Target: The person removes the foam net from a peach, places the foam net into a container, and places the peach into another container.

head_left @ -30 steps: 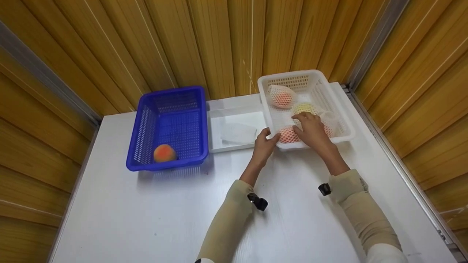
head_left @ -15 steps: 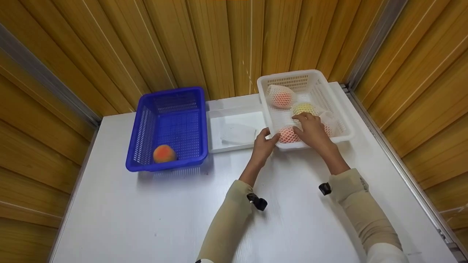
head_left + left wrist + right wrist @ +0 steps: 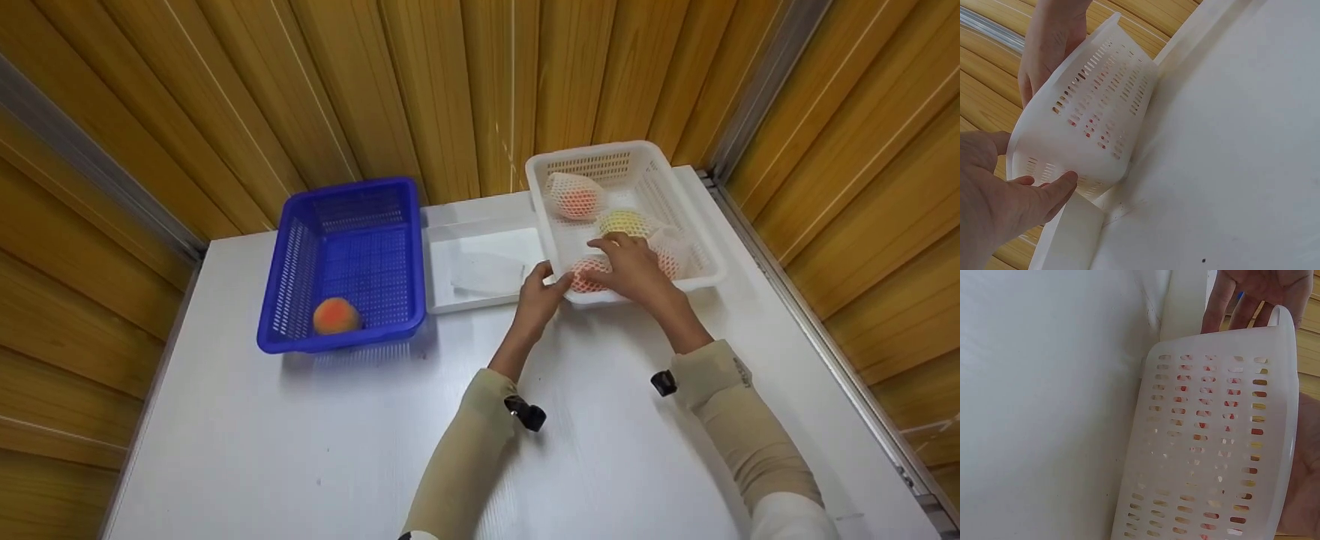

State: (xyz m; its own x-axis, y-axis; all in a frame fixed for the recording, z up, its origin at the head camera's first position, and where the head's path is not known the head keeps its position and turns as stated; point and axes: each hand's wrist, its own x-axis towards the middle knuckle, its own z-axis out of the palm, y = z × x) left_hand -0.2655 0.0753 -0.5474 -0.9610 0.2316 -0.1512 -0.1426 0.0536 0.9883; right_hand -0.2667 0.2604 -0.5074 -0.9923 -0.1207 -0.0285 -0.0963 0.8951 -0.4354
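My left hand (image 3: 538, 300) grips the near left corner of the white basket (image 3: 541, 217), its thumb at the rim and its fingers against the outer wall (image 3: 1053, 188). Inside that corner lies a round reddish fruit in a foam net (image 3: 585, 275). My right hand (image 3: 636, 271) reaches over the near rim, thumb on this netted fruit and the other fingers spread just beyond it. A yellowish netted fruit (image 3: 622, 223) lies past those fingertips. Beside the hand, on its right, is another netted reddish fruit (image 3: 667, 262), and one more (image 3: 576, 199) sits at the far left.
A blue basket (image 3: 270, 300) at the left holds a bare peach (image 3: 337, 316). Between the baskets stands a shallow white tray (image 3: 450, 306) with a flat whitish foam net (image 3: 487, 274) in it. Wood-patterned walls (image 3: 450, 97) close in the white table (image 3: 337, 450).
My right hand has shifted slightly left, bringing its thumb farther over the netted fruit in the near left corner. My left hand has kept its place at the basket corner.
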